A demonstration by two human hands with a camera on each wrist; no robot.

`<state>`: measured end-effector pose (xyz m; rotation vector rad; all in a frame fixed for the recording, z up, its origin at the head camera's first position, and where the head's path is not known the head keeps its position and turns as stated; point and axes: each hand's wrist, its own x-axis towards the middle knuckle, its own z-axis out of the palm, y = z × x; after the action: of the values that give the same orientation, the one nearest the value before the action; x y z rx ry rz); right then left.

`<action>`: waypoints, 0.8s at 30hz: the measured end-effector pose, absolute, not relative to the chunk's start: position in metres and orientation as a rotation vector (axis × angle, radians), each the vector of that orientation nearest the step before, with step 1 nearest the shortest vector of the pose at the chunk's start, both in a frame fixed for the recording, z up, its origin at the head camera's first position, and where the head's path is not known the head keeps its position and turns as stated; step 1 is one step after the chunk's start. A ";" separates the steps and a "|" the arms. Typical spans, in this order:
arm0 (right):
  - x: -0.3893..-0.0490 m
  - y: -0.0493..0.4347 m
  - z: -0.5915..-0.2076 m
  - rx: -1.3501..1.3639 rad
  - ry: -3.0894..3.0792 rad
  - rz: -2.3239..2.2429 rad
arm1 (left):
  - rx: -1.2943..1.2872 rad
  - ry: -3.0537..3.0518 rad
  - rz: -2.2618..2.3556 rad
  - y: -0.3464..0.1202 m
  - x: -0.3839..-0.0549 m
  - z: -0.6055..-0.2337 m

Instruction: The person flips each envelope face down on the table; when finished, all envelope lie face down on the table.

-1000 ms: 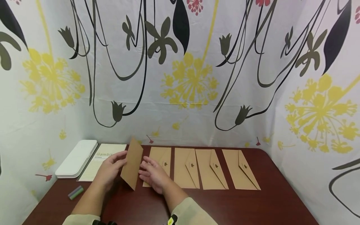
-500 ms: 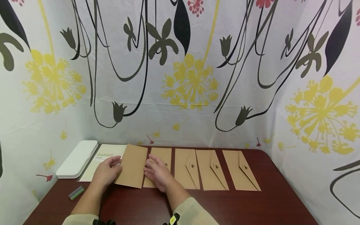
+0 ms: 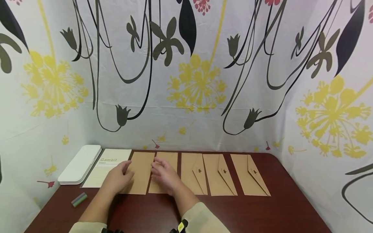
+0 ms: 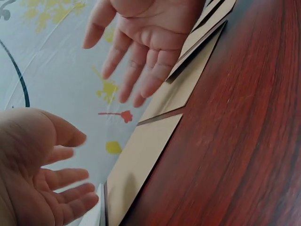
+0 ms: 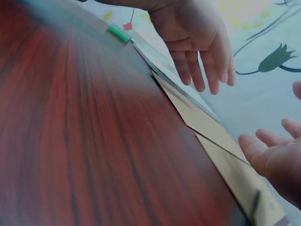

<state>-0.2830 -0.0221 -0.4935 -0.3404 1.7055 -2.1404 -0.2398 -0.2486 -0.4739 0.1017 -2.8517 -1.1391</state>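
Leftmost envelope (image 3: 142, 174) lies below and between left fingers (image 3: 124, 165) and right fingers (image 3: 159, 167).

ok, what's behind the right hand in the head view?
Mostly the second envelope from the left: its top end and lower left part show. The right hand covers its middle, so any markings there can't be seen.
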 end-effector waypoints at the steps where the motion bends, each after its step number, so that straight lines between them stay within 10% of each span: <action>1: -0.284 -0.020 -0.492 -0.352 1.732 -2.134 | 0.105 -2.830 -1.172 -0.246 -0.240 -0.473; 24: -0.293 0.076 -0.484 -0.363 2.107 -1.966 | 0.021 -2.579 -1.608 -0.148 -0.260 -0.470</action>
<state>-0.2929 0.0764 -0.4837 -0.3627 2.1072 -1.9661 -0.2602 -0.1479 -0.4703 0.0211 -2.5785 -1.6082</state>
